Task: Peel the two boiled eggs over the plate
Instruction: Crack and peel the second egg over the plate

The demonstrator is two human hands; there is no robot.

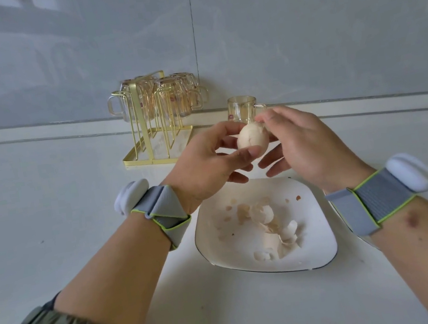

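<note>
A pale boiled egg (251,137) is held in the air just beyond the far edge of a white plate (322,245). My left hand (208,168) grips the egg between thumb and fingers. My right hand (302,146) pinches at the egg's upper right side with thumb and forefinger, its other fingers spread below. A heap of broken eggshell pieces (272,225) lies on the plate. A second egg is not visible.
A gold wire rack (157,131) hung with several glass mugs stands at the back against the grey wall. One glass mug (242,109) stands alone behind my hands. The white counter spreads left and right of the plate.
</note>
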